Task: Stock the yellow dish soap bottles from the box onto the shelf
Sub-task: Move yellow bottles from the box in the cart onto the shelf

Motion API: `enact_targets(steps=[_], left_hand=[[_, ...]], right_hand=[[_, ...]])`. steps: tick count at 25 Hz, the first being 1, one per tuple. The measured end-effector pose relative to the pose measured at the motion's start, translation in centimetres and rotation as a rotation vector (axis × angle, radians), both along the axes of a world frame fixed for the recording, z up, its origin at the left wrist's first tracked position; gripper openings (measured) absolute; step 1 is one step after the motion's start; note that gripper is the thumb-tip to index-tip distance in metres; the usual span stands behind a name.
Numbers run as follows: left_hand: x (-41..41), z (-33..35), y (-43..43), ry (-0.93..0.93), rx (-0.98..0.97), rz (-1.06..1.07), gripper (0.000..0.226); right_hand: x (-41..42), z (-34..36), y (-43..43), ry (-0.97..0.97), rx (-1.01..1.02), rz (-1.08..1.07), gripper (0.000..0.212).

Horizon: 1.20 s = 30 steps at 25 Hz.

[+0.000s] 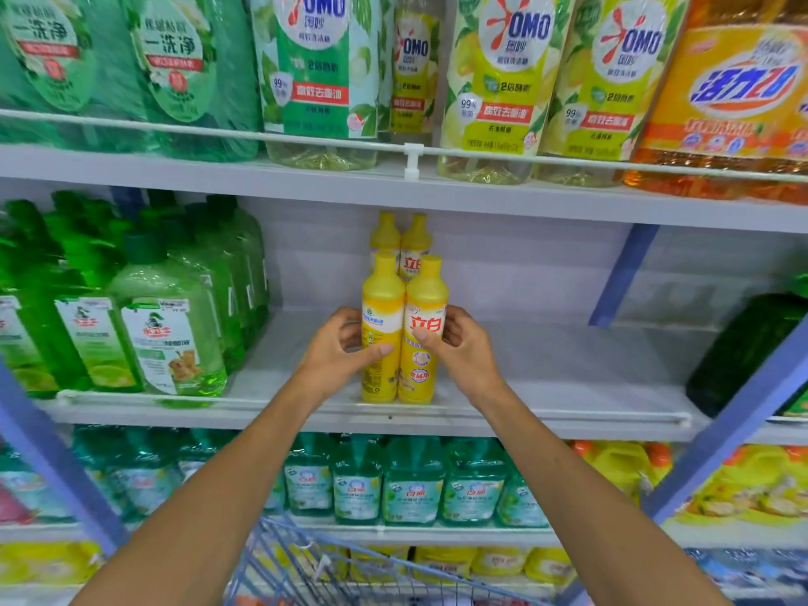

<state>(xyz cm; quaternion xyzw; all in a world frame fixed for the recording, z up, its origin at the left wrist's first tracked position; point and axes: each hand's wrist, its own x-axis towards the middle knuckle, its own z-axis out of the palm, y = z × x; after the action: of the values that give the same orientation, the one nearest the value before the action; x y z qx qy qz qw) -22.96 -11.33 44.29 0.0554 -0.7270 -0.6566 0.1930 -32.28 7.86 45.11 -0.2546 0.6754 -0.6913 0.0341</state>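
Two yellow dish soap bottles stand upright side by side at the front of the middle shelf [546, 387]. My left hand [336, 347] grips the left bottle [381, 308], thumb across its label. My right hand [459, 343] grips the right bottle [426, 299], which shows a red logo. Two more yellow bottles [400, 240] stand right behind them, deeper on the shelf. The box is out of view.
Green soap bottles [161, 325] fill the shelf's left side and a dark green bottle [743, 352] stands far right. Large bottles [494, 80] line the shelf above, teal ones [411, 483] the shelf below. A blue wire cart [306, 562] is under my arms.
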Motion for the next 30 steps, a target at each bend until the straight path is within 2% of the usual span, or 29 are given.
enact_targets(steps=[6,12,17,20,24,28,30], left_hand=[[0.4,-0.8,2.7,0.032,-0.051,0.178,0.063],[0.4,-0.5,0.5,0.004,-0.104,0.064,0.055],[-0.1,-1.6,1.9,0.021,-0.137,0.167,0.064],[-0.3,-1.1,0.9,-0.013,-0.116,0.111,0.068],[0.2,-1.1,0.5,0.0,-0.132,0.057,0.055],[0.5,-2.1,1.4,0.016,-0.123,0.091,0.06],[0.1,-2.1,1.8,-0.003,-0.113,0.181,0.065]], right_hand=[[1.1,-1.9,-0.7,0.065,0.006,-0.114,0.061],[0.8,-1.7,-0.6,0.076,0.063,-0.145,0.055],[0.5,-1.7,-0.5,0.07,0.102,-0.163,0.054],[0.4,-1.6,-0.5,0.078,0.119,-0.162,0.055],[1.0,-1.8,-1.1,0.084,0.072,-0.186,0.055],[1.4,-2.2,-0.5,0.103,0.122,-0.189,0.066],[1.3,-2.8,-0.3,0.103,0.166,-0.231,0.062]])
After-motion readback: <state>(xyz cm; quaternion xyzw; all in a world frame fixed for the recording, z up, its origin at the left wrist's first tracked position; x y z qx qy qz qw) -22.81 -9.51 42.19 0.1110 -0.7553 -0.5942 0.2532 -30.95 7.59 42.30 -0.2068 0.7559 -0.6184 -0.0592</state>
